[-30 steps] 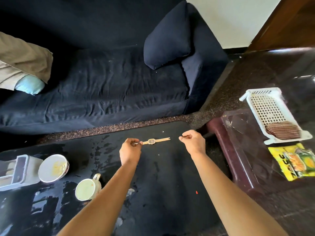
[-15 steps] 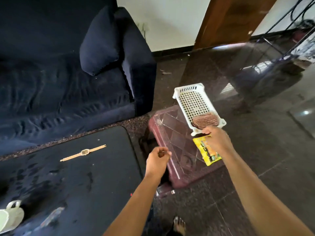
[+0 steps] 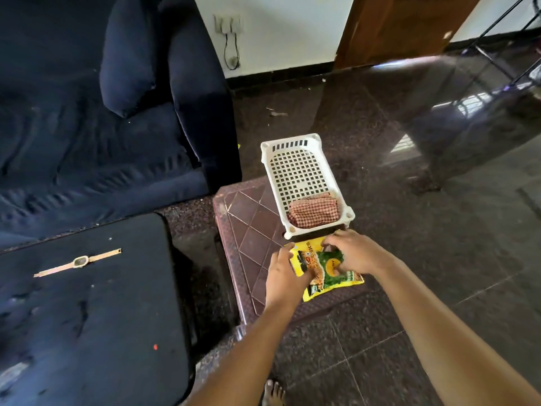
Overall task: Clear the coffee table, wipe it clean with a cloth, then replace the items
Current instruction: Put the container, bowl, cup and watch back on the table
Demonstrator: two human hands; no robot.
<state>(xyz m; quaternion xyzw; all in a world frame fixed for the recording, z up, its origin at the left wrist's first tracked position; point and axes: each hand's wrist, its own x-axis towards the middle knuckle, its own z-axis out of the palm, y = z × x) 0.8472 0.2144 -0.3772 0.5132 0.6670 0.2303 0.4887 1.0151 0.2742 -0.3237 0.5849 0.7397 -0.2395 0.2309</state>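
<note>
hands: 2, left hand (image 3: 282,276) and right hand (image 3: 354,253) | counters: 2, black counter (image 3: 87,332) and maroon counter (image 3: 248,230) | wristwatch (image 3: 80,261): 1 | snack packet (image 3: 328,271): 1 | white basket (image 3: 288,142): 1 | checked cloth (image 3: 313,213): 1 | sofa (image 3: 73,142): 1 | cushion (image 3: 128,63): 1 | bare foot (image 3: 272,392): 1

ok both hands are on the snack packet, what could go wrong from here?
1. The yellow packet lies right at the edge of the stool; if the left hand or right hand slips, it may drop to the floor.
2. The white basket sits just beyond the right hand; lifting could knock it.
</note>
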